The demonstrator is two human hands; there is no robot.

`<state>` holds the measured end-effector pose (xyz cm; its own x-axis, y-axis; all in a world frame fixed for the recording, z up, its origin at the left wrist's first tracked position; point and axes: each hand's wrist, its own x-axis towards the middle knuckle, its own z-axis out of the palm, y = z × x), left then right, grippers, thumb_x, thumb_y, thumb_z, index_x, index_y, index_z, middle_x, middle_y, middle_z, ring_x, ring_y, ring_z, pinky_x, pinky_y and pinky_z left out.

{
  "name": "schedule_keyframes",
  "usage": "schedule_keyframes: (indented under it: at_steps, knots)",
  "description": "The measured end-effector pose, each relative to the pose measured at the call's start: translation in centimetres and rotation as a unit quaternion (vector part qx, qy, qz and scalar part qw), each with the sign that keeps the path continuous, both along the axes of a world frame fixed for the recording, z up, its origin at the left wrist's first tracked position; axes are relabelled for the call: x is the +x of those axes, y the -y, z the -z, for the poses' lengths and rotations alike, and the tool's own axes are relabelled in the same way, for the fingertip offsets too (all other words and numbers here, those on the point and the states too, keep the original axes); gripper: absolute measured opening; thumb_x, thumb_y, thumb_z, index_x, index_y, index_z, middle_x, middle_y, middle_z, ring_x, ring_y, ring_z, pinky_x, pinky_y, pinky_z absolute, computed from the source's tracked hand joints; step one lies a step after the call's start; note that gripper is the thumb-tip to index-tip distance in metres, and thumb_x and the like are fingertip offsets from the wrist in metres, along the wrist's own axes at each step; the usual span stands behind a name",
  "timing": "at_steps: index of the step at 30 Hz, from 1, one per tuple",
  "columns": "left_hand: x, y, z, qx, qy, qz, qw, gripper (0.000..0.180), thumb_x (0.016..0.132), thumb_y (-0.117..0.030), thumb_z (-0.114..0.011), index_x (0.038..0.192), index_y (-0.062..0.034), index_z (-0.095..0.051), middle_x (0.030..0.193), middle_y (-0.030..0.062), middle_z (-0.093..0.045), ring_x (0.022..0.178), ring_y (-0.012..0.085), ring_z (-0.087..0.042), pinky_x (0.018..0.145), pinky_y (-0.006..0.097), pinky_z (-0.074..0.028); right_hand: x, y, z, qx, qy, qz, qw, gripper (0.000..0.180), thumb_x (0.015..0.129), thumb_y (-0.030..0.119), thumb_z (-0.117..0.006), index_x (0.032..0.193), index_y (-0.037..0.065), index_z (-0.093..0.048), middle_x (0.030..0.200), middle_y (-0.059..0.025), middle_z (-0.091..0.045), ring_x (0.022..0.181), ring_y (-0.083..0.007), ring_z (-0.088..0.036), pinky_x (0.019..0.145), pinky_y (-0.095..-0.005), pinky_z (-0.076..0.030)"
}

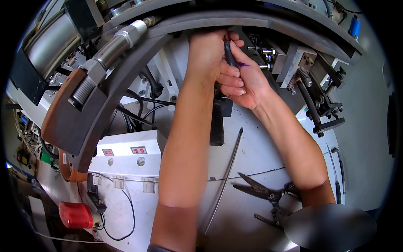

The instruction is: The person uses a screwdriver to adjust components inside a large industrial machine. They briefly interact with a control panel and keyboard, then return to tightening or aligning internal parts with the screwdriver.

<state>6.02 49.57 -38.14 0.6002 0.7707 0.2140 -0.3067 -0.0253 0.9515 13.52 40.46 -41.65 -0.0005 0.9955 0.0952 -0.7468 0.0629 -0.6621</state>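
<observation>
Both of my hands meet under a curved dark metal rim [218, 20] at the top of the head view. My right hand [252, 80] is closed round a slim dark tool with a blue-green part [228, 53], its thumb along one side and fingers curled on the other. My left hand [208, 48] is against the tool's upper end, its fingers bent and mostly hidden beneath the rim; what they grip does not show. Just below the hands, a black cylindrical handle [217, 126] stands out.
On the white surface lie a long thin metal rod [224, 180] and dark-bladed snips [260, 191]. Left are a threaded metal fitting [109, 52], black cables [134, 109], a white labelled box [126, 151] and a red lamp [75, 215]. Springs and bolts [305, 77] stand right.
</observation>
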Motion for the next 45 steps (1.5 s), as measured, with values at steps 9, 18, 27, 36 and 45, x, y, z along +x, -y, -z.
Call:
schedule_keyframes:
  at_steps: [9, 18, 27, 36, 45]
  knots:
    - [0.2, 0.7, -0.7, -0.033, 0.032, -0.055, 0.997, 0.023, 0.093, -0.013, -0.060, 0.074, -0.0006, -0.062, 0.066, 0.0091, -0.058, 0.085, 0.0243, -0.072, 0.060, 0.031, -0.053, 0.9, -0.7, 0.5, 0.011, -0.024, -0.050, 0.998, 0.038, 0.106, 0.049, -0.045, 0.089, 0.015, -0.049, 0.056, 0.0065, -0.035, 0.038, -0.0048, -0.025, 0.030, -0.0196, -0.019]
    - [1.6, 1.6, 0.0, -0.048, 0.119, -0.064, 0.990, 0.023, 0.095, -0.011, -0.056, 0.073, -0.0031, -0.059, 0.067, 0.0061, -0.057, 0.077, 0.0209, -0.069, 0.054, 0.026, -0.045, 3.7, -1.7, 2.5, 0.032, -0.059, -0.145, 0.987, 0.038, 0.105, 0.050, -0.044, 0.092, 0.016, -0.056, 0.056, 0.0070, -0.037, 0.038, -0.0041, -0.028, 0.031, -0.0193, -0.020]
    - [2.1, 1.5, 1.4, -0.106, 0.157, -0.104, 0.976, 0.019, 0.098, -0.019, -0.053, 0.088, -0.0038, -0.056, 0.065, 0.0058, -0.054, 0.063, 0.0186, -0.061, 0.048, 0.028, -0.045, 5.2, -1.4, 2.8, 0.015, 0.019, -0.191, 0.981, 0.036, 0.105, 0.047, -0.047, 0.094, 0.014, -0.056, 0.057, 0.0060, -0.039, 0.040, -0.0039, -0.029, 0.030, -0.0197, -0.020]
    - [1.0, -0.4, 1.9, 0.011, 0.098, -0.100, 0.990, 0.022, 0.096, -0.018, -0.060, 0.095, 0.0036, -0.064, 0.079, 0.0105, -0.063, 0.074, 0.0214, -0.069, 0.050, 0.029, -0.045, 1.6, -2.2, 3.3, 0.102, 0.343, 0.253, 0.899, 0.048, 0.104, 0.046, -0.052, 0.071, 0.011, -0.051, 0.055, 0.0034, -0.040, 0.038, -0.0076, -0.031, 0.034, -0.0243, -0.020]
    - [2.4, -1.8, 2.9, 0.154, 0.022, -0.128, 0.980, 0.025, 0.095, -0.022, -0.059, 0.095, 0.0016, -0.070, 0.082, 0.0078, -0.067, 0.071, 0.0174, -0.061, 0.065, 0.031, -0.049, 2.3, -3.3, 4.1, 0.044, 0.391, 0.365, 0.844, 0.035, 0.102, 0.034, -0.057, 0.090, 0.002, -0.063, 0.060, 0.0045, -0.050, 0.053, -0.0060, -0.041, 0.049, -0.0246, -0.031]
